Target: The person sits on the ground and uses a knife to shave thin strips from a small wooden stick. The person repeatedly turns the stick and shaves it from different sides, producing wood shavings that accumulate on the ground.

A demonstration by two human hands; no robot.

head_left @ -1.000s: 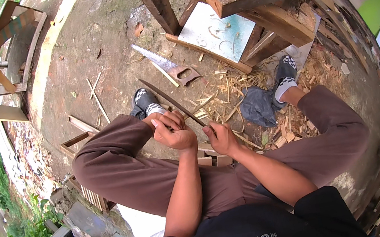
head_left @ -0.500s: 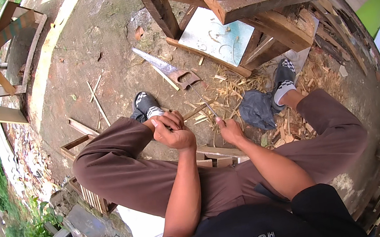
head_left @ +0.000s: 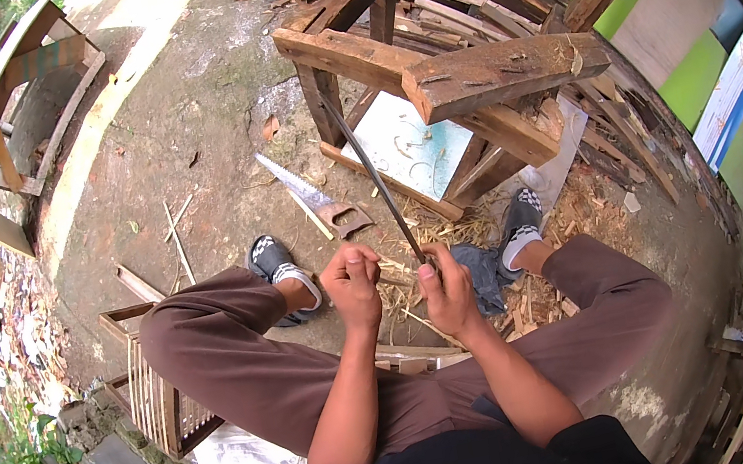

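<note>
My right hand [head_left: 448, 296] is closed round the lower end of a long, narrow, dark-bladed knife [head_left: 379, 181]. Its blade slants up and to the left, standing well above the ground. Beside it, my left hand [head_left: 352, 280] is a fist with the thumb on top. A brown wooden stick [head_left: 396, 279] juts out from this fist toward my right hand, mostly hidden by the fingers. Ahead on the ground lies a handsaw [head_left: 327, 205] with a brown wooden handle, its toothed blade pointing away to the left.
A heavy timber frame [head_left: 503, 75] stands ahead to the right, over a pale board [head_left: 396, 143]. Wood shavings [head_left: 476, 204] and a dark plastic bag [head_left: 478, 273] lie between my feet. A slatted wooden crate [head_left: 153, 390] sits by my left knee. Scrap wood is piled at far right.
The knife has swung up from low over the shavings, its blade now pointing away from me. My left fist has turned upright, and less of the stick shows. The view has shifted.
</note>
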